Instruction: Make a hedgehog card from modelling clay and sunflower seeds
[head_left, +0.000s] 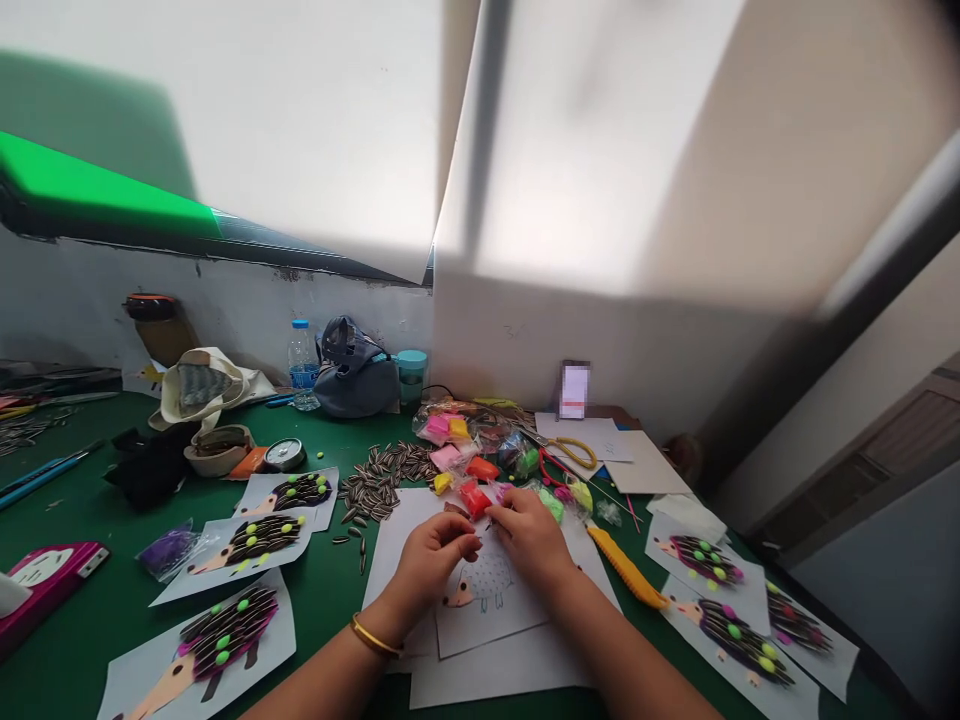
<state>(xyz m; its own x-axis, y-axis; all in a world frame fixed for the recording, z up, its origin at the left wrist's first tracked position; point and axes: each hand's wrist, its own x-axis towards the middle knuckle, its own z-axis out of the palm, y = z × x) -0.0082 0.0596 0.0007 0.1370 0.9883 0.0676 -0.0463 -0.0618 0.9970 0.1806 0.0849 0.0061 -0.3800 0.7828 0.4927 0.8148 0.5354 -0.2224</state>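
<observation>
My left hand point(431, 560), with a gold bangle at the wrist, is held over white paper with its thumb and fingers pinched together. Close beside it on the right, my right hand point(529, 530) is also pinched, and a small dark bit shows at its fingertips. What either hand holds is too small to make out. Below them lies a sheet with a hedgehog drawing point(480, 590), its face peach-coloured and its body outlined with short strokes. Just beyond my fingers is a red clay packet point(473, 497). A pile of striped seeds point(379, 480) sits to the left.
Finished seed hedgehogs lie on paper at left point(225, 630) and right point(739, 640). A yellow cutter point(626, 568) is beside my right forearm. Yellow-handled scissors point(574, 452), a propped phone point(574, 390), a bottle point(302, 370) and a grey bag point(356, 375) stand or lie farther back.
</observation>
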